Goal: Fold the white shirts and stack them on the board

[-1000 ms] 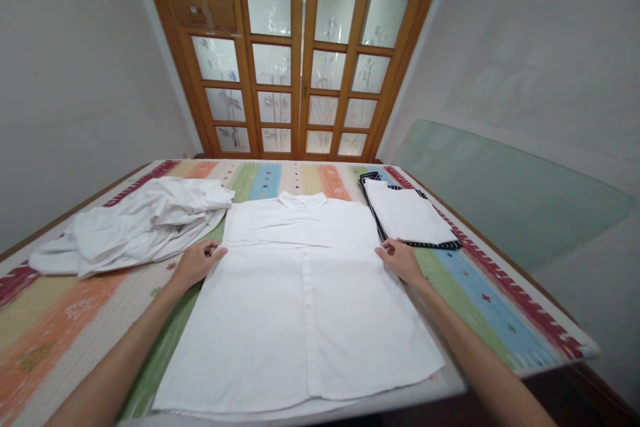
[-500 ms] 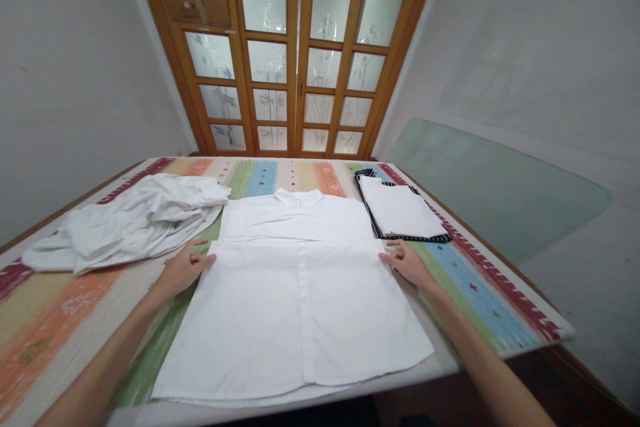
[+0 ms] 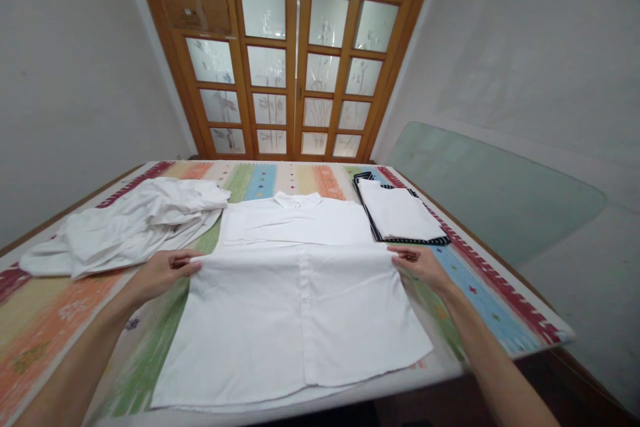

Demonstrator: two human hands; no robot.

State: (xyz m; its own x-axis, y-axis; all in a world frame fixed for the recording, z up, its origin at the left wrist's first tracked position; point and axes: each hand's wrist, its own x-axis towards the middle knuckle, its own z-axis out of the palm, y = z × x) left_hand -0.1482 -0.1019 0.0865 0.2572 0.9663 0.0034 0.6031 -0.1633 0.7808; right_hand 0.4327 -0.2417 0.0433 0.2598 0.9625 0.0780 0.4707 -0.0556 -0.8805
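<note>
A white button-up shirt [image 3: 250, 327] lies spread before me, its collar at the far end and its hem along the near table edge. Across its middle runs a raised fold. My left hand [image 3: 167, 273] pinches the left end of this fold between thumb and fingers. At the right end, my right hand [image 3: 417, 263] pinches the fabric in the same way. The cloth between my hands is drawn fairly straight, and the upper part of the shirt lies flat beyond it.
A crumpled heap of white cloth [image 3: 130, 220] lies at the left. Folded white cloth [image 3: 400, 210] rests on a black striped folded garment [image 3: 367, 213] at the right. The colourful patterned tablecloth [image 3: 470, 287] covers the table. A glass sheet [image 3: 490, 187] is by the right wall.
Both hands have closed on the shirt's sides at mid-length and moved slightly outward. The fabric between them is now pulled taut and lifted a little along the fold.
</note>
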